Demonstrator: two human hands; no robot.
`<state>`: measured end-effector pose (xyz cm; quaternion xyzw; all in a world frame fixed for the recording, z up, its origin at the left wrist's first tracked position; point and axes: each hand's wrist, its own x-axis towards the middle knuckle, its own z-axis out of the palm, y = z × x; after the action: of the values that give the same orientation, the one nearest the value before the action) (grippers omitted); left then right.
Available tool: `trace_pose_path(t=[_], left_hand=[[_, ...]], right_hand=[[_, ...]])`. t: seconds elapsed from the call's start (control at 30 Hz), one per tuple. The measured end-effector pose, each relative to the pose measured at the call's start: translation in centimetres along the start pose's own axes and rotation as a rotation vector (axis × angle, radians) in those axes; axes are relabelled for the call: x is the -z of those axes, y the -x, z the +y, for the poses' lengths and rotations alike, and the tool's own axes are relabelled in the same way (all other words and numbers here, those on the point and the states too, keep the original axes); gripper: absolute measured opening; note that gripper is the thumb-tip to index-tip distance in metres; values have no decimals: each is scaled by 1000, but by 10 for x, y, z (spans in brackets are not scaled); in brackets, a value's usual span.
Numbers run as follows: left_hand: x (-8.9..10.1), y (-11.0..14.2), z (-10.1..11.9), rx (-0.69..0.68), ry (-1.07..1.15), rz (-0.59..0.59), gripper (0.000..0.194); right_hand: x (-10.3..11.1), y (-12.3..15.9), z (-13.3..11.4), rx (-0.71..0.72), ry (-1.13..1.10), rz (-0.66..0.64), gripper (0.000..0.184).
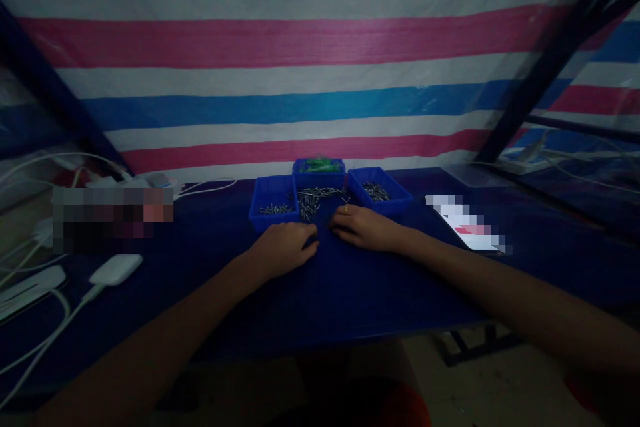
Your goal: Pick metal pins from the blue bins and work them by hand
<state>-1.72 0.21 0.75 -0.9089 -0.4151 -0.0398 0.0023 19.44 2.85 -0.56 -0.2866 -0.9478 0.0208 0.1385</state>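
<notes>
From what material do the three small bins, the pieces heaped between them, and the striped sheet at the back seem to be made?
Bins: probably molded plastic, smooth blue, with even, thin walls.
Heaped pieces: likely bare metal, judging by their silvery glints.
Striped sheet: seemingly woven or film plastic, slightly glossy, with creases and soft highlights.

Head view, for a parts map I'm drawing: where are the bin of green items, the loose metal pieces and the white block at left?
Bin of green items (pixel 319 180): head view, front wall.
Loose metal pieces (pixel 309 204): head view, pile's middle.
White block (pixel 116 269): head view, top face.
</notes>
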Motion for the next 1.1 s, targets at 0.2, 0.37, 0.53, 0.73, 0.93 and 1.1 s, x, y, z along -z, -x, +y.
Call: trace_pose_path(t=[0.2, 0.37, 0.53, 0.73, 0.93, 1.1], left_hand=[[-4, -1, 0, 40, 44, 36, 42], [-4, -1, 0, -42, 71, 24, 36], [-3, -2, 2, -98, 45, -2, 18], [-2, 0, 4, -75, 75, 13, 20], [-2, -2, 4, -119, 24, 7, 19], [0, -2, 3, -80, 21, 22, 24]], right_hand=[[15, 9, -21, 61, -216, -31, 25], [17, 10, -27, 82, -289, -89, 28], [15, 10, -25, 93, -307, -84, 31], [13, 11, -27, 117, -304, -93, 34], [14, 11, -25, 114, -289, -85, 33], [17, 11, -23, 42, -209, 6, 34]])
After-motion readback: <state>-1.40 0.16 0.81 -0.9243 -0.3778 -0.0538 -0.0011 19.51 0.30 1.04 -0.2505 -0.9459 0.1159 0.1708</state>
